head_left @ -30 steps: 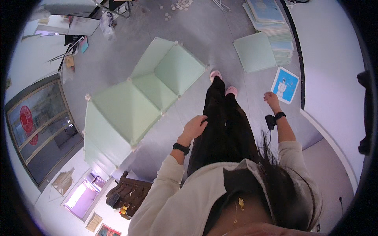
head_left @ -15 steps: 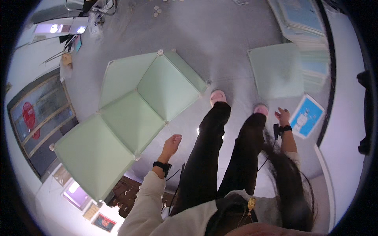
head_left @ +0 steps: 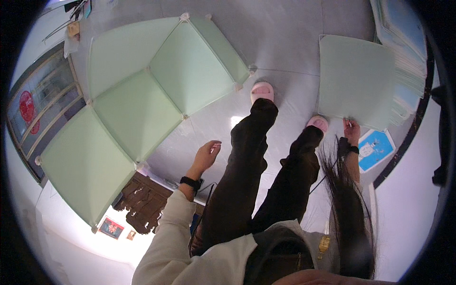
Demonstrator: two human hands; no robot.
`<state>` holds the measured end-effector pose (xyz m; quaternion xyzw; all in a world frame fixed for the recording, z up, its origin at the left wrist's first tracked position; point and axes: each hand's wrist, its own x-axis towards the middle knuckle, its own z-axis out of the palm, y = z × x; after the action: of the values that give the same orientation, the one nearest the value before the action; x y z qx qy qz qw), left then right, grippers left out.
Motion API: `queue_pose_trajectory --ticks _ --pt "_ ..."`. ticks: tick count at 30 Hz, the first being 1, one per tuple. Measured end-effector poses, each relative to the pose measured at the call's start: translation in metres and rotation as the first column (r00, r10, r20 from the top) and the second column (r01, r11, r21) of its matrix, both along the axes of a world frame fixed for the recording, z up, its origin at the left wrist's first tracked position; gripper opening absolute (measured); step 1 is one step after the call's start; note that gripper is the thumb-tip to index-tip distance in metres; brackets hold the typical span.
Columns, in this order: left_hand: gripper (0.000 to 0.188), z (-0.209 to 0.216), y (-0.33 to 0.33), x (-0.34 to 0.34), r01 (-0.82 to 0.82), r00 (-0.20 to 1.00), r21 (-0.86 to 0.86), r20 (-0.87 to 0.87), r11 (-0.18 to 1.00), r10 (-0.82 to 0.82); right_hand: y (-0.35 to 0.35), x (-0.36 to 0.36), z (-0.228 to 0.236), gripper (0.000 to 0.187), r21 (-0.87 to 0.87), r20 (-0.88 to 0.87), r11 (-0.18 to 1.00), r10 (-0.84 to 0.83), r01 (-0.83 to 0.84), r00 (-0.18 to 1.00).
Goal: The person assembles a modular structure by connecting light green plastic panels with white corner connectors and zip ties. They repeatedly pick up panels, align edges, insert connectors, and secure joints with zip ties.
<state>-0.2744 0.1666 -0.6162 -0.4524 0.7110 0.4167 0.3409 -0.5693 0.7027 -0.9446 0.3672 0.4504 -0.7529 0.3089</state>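
Pale green panel [head_left: 356,76], its near edge right at the fingertips of the right hand [head_left: 351,130]: I record this as the governing relation. From my remote post I see the fingers curled at that edge, thumb and fingers only a little apart; whether they pinch it or merely touch it, I cannot tell. The panel lies directly beyond the hand, away from the body, and spreads mostly forward and slightly to both sides of it. Its outline is near square, so I find no clear long axis; the edge facing the hand runs roughly across the view. The right hand is plainly the nearer one. The left hand [head_left: 206,156] hangs well apart, on the far side of both dark trouser legs [head_left: 247,185], fingers loosely bent, with nothing visible in its grasp. Just beside the right wrist, on its outer side, I note a blue printed board [head_left: 375,150]. Past the green panel's right side stands a stack of panels [head_left: 412,76]; whether the two overlap or simply meet is unclear to me. Farther out, beyond the left hand, a pale green panel structure [head_left: 142,102] with whitish corner connectors [head_left: 184,17] occupies the grey floor [head_left: 280,33].
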Motion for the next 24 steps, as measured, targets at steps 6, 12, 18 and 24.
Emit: queue_pose_trajectory --ticks 6,12,18,24 --pt "0.029 0.065 0.039 -0.059 -0.187 0.953 0.159 -0.208 0.969 0.218 -0.054 -0.008 0.169 0.007 0.728 -0.060 0.567 0.612 -0.385 0.788" --pt "0.056 0.155 0.054 -0.133 -0.699 0.428 0.637 0.008 0.326 0.904 -0.135 -0.058 0.400 0.019 0.798 -0.179 0.558 0.579 -0.227 0.795" --pt "0.066 0.196 -0.007 -0.120 -0.540 0.078 0.764 0.463 -0.353 0.883 -0.240 -0.124 0.535 0.002 0.707 -0.482 0.560 0.829 -0.432 0.284" --pt "0.045 0.206 -0.006 -0.065 -0.662 0.075 0.742 0.213 -0.111 0.974 -0.382 -0.136 0.597 0.009 0.618 -0.486 0.503 0.848 -0.604 0.209"
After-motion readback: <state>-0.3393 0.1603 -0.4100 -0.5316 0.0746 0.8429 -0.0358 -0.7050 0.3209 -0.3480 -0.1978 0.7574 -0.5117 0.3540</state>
